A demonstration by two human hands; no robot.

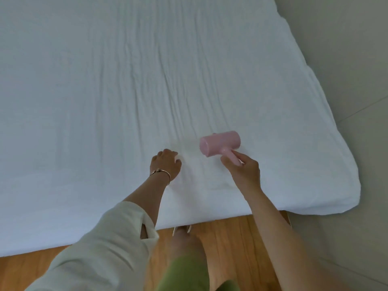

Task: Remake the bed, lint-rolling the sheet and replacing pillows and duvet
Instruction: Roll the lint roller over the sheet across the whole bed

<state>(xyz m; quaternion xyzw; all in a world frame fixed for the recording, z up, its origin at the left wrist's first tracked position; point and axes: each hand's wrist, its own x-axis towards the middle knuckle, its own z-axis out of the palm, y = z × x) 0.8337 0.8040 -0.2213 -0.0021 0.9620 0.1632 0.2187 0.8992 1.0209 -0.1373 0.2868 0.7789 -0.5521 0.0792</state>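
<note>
- Lint-rolling step: the right hand (241,166) pinches the handle of the pink lint roller (219,143), which rests on the white sheet (105,91) near the bed's foot edge.
- Just left of the roller, the left hand (167,162) presses the sheet, fingers curled.
- Next, likely: roll away across the wrinkles, sheet held taut.

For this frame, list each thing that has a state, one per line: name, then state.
sheet: spread over the mattress, creased, no pillows or duvet on it in view
lint roller: head lying on the sheet near the bed's near edge, handle in the right hand
right hand: pinches the roller's handle
left hand: rests on the sheet beside the roller, fingers curled, holds nothing visible
bracelet: on the left wrist
</note>
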